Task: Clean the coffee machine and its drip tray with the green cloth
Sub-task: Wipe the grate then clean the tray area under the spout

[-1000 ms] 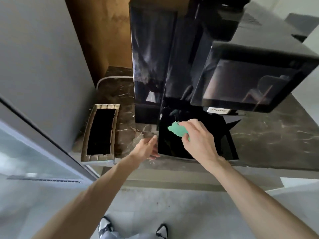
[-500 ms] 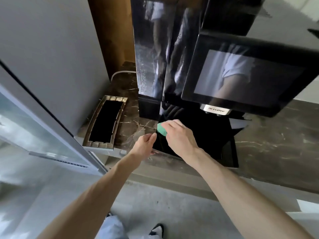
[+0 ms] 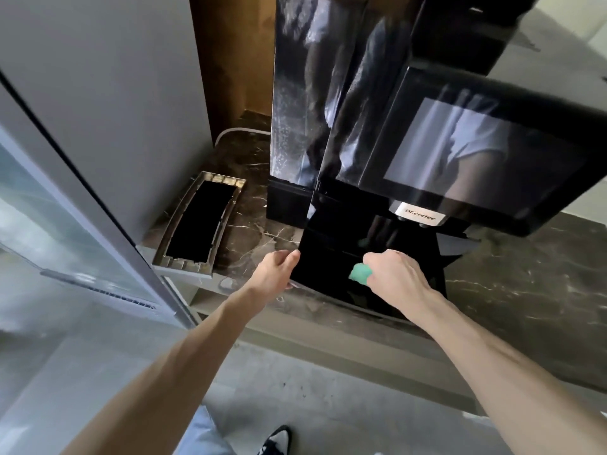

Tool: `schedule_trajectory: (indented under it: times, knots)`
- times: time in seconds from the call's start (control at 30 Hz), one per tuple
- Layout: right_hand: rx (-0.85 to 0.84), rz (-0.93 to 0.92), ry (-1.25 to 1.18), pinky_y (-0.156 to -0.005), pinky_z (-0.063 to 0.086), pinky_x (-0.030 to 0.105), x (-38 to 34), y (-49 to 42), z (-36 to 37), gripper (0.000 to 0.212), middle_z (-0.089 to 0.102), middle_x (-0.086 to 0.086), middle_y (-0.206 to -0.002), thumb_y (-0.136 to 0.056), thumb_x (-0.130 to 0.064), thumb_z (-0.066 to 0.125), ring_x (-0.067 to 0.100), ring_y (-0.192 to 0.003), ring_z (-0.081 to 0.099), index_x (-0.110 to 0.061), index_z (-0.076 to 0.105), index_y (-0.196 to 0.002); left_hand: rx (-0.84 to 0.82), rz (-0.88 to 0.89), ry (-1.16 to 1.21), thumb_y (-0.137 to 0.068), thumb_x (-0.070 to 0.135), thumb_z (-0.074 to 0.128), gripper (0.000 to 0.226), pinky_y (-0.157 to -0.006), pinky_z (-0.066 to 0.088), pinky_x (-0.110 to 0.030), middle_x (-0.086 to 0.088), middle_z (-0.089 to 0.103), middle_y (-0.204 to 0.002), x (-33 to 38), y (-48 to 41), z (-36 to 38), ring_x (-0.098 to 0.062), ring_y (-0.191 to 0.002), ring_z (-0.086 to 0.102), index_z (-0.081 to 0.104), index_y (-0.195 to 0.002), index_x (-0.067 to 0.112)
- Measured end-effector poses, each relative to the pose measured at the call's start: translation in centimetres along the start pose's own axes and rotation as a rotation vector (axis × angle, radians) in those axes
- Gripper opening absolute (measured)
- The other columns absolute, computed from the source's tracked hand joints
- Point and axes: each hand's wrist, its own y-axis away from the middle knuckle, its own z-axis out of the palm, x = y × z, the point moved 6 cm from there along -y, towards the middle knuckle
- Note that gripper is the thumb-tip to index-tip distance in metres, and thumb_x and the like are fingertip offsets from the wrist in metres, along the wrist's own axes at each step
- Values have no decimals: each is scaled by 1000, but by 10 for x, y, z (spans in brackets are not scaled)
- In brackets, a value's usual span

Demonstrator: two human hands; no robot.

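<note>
A glossy black coffee machine (image 3: 460,152) stands on a dark marble counter (image 3: 525,290). Its black drip tray (image 3: 325,264) sits at the machine's base, reaching the counter's front edge. My left hand (image 3: 277,269) grips the tray's left edge. My right hand (image 3: 394,274) is closed around a bunched green cloth (image 3: 359,273) and presses it down inside the tray, right of centre. Most of the cloth is hidden under my fingers.
A rectangular metal-rimmed slot (image 3: 197,224) is set into the counter left of the machine. A grey cabinet wall (image 3: 98,110) and a glass door (image 3: 65,241) stand at the left. A white cable (image 3: 243,130) runs behind the machine. Floor and a shoe (image 3: 274,441) lie below.
My right hand has moved with the green cloth from the tray's left part towards its right. My left hand stays on the tray's left edge. The view has tilted a little.
</note>
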Motion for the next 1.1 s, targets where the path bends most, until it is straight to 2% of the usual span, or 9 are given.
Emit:
schedule_trajectory:
  times: [0.1,0.23,0.33,0.47,0.6,0.7,0.9,1.0,1.1]
  knots:
    - [292,-38,-198,-65,53,34,-1,15,-4,25,74,-1,-96,-85,-8,61,25,-95,64,-14,69,-109,-23,23,46,-110,35,45,20,-91,61,-38,14,63,-92,2,-1,2,0,-86,61,60,-115,23]
    - [529,-182,-326,-75,56,29,-50,-3,-30,33,74,-6,-109,-87,-5,66,19,-102,63,-14,70,-118,-55,18,28,-109,38,47,22,-90,62,-41,0,71,-96,2,-4,-2,-17,-91,68,62,-100,24]
    - [443,-179,-368,-80,59,35,-76,-20,-24,33,75,-2,-109,-88,-4,65,23,-104,62,-13,70,-119,-72,24,3,-109,38,47,27,-84,61,-36,-17,71,-105,0,-5,-4,-25,-93,70,64,-104,18]
    - [237,-118,-478,-79,50,30,-81,-17,-14,40,62,3,-103,-89,-10,59,19,-95,58,-21,65,-127,-80,7,0,-110,35,44,32,-82,62,-35,-9,68,-96,-2,-5,-2,-16,-80,68,67,-112,13]
    - [-22,-198,-483,-80,43,28,-72,-11,-18,41,53,-10,-93,-89,-15,57,15,-93,56,-35,67,-123,-106,-23,-2,-111,34,36,26,-75,58,-25,-4,70,-102,0,1,1,-13,-69,72,58,-115,20]
    - [-166,-308,-430,-86,48,29,-71,-6,-25,40,62,-21,-85,-83,-13,55,12,-100,59,-34,75,-111,-151,-60,60,-113,34,35,32,-83,57,-35,-5,75,-112,-5,3,1,-25,-84,76,60,-127,20]
    - [120,-163,-512,-98,50,34,-69,-19,-33,40,71,1,-123,-93,-18,61,21,-114,61,-25,69,-131,-111,-69,51,-111,28,39,36,-70,52,-31,-7,75,-90,-6,1,-6,-18,-72,72,70,-116,11]
    - [92,-217,-508,-102,44,33,-87,-12,-15,42,65,2,-128,-94,-14,58,23,-117,56,-17,66,-135,-126,-66,85,-111,27,40,34,-68,52,-31,-12,73,-90,-5,1,-5,-17,-70,72,70,-108,11]
    - [-12,-239,-537,-106,42,35,-78,-8,-6,44,59,0,-129,-96,-12,55,19,-122,51,-18,63,-139,-125,-17,4,-110,32,46,32,-64,48,-30,-3,64,-73,-1,1,-6,-10,-61,70,71,-107,13]
